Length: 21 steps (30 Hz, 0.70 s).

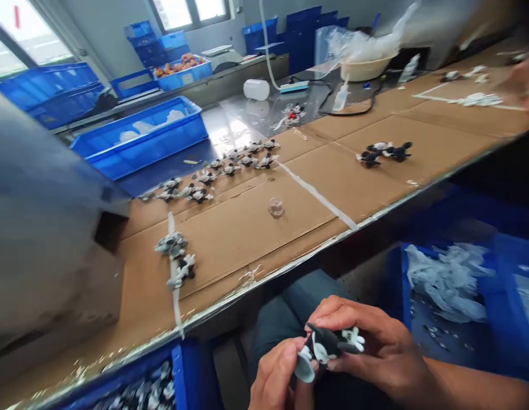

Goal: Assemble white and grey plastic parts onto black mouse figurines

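Note:
Low in front of the bench, over my lap, both hands hold one small black, white and grey toy figure (326,343) with a white gloved hand and a round grey piece. My left hand (277,370) pinches its grey end. Fingers of my right hand (375,341) wrap round the black body from the other side. On the cardboard-covered bench (230,239), rows of similar figures (230,169) lie towards the back. A small clear cup (276,207) stands nearer the front. Grey pieces (172,245) and a black-and-white part (187,266) lie on the left tape strip.
A blue bin of small parts (148,390) sits below the bench at left. At right is another blue bin with plastic bags (452,279). More figures (384,152) lie right of the white tape (318,196). A co-worker's hand (523,80) shows at far right.

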Each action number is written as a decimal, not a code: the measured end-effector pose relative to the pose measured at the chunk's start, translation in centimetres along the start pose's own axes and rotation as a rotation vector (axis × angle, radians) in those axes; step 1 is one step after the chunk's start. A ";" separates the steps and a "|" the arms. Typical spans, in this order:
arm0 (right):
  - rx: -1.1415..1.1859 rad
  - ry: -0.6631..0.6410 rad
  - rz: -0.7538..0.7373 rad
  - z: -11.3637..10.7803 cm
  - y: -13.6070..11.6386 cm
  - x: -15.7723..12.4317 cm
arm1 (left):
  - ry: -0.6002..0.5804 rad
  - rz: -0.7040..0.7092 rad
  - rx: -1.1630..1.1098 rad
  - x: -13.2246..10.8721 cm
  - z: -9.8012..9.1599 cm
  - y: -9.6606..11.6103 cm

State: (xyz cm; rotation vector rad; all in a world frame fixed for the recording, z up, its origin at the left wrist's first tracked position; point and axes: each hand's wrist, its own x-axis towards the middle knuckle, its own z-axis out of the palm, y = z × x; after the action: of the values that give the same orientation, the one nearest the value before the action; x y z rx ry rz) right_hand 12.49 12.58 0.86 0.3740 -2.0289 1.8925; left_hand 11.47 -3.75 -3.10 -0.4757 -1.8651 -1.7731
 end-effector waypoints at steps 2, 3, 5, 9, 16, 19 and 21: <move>0.039 -0.004 0.103 0.7 -0.1 -0.2 | 0.072 -0.045 0.015 -1.0 -0.2 0.7; 0.068 0.013 0.182 1.2 0.0 -0.4 | 0.115 -0.092 0.004 -1.5 -0.3 0.9; 0.150 0.065 0.411 2.5 0.3 -0.6 | 0.208 -0.246 -0.055 -2.3 -0.6 1.4; 0.359 0.013 0.864 6.4 0.6 -1.2 | 0.373 -0.592 -0.256 -3.3 -2.3 2.1; 0.511 -0.425 1.072 12.2 0.0 -2.7 | 0.562 -0.873 -0.231 -6.0 -8.3 3.1; 0.430 -0.537 1.084 12.5 0.7 -3.5 | 0.790 -0.978 -0.145 -7.3 -13.1 2.9; 0.338 -0.558 1.097 12.2 1.4 -3.7 | 0.951 -1.000 -0.055 -8.2 -17.3 2.7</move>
State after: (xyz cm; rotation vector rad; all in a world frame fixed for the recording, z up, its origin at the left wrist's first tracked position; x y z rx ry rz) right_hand 14.47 0.44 -2.63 -0.2612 -2.5391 3.0655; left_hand 21.84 -19.90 -5.62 1.2956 -1.3487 -2.0130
